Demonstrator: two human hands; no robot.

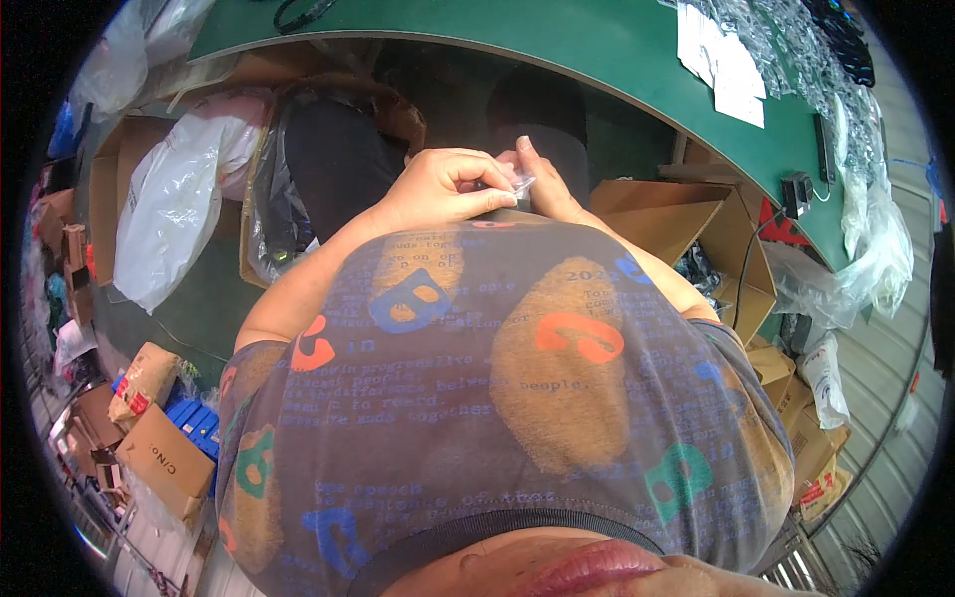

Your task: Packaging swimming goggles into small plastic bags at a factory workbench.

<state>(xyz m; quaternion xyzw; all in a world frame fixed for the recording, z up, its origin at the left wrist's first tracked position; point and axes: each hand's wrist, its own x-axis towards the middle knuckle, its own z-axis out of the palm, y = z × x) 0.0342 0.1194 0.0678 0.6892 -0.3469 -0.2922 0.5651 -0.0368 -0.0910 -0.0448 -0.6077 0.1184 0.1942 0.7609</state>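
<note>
Close in front of my body, over my lap, my two hands meet. Thumb and fingers of my left hand (443,184) are pinched together on the edge of a small clear plastic bag (524,185). My right hand (550,184) is closed around the bag's other side, its thumb pointing up and its fingers partly hidden behind the left hand. The bag is crumpled and shiny; what it contains, if anything, is too small to make out.
A green table (597,60) curves across the far side, with white papers (721,65), a heap of clear plastic packets (786,50) and a black adapter (796,194) on it. An open cardboard box (686,214) stands at right. A plastic-lined box (264,224) and a white plastic bag (169,214) are at left.
</note>
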